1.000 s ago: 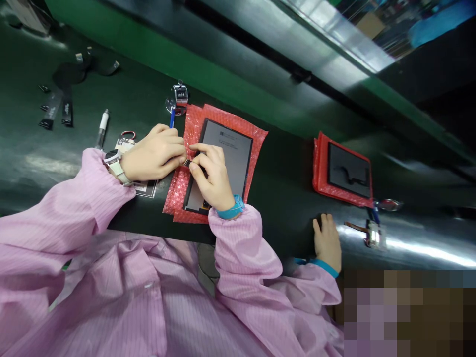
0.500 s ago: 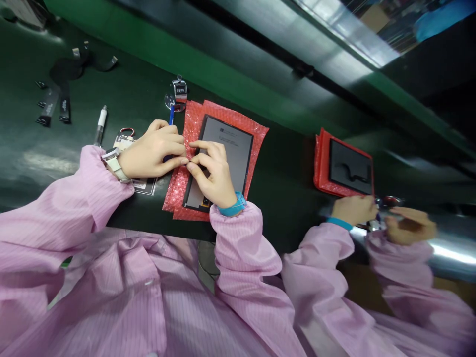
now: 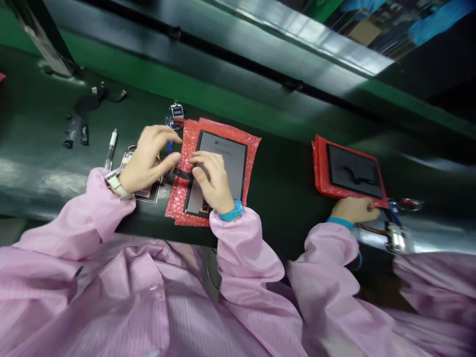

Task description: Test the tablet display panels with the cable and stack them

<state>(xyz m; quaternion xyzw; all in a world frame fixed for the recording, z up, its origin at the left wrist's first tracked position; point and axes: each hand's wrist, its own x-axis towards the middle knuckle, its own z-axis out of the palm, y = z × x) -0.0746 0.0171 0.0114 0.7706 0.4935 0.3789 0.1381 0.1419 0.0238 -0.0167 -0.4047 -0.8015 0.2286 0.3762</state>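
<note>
A short black flat cable (image 3: 181, 173) juts out to the left from the fingertips of my right hand (image 3: 214, 182), which is closed on its end. That hand is over a grey display panel (image 3: 233, 161) lying on red bubble wrap (image 3: 254, 148). To the left, my left hand (image 3: 147, 161) has its thumb and fingers apart, with nothing between them. It covers much of a small circuit board (image 3: 150, 193) on the bench. The cable's left end reaches close to the board. A blue stick-like tool (image 3: 170, 147) partly shows behind the left fingers.
A tally counter (image 3: 177, 113) stands behind the wrap. At left lie a white pen (image 3: 111, 146) and several black flat cables (image 3: 87, 104). On the right, a co-worker's hand (image 3: 353, 209) is beside another display panel (image 3: 355, 171) on red wrap (image 3: 320, 173).
My left hand has let go and drawn back left, its fingers spreading; the cable now shows from my right fingers. The view has shifted. One of the co-worker's hands is no longer visible.
</note>
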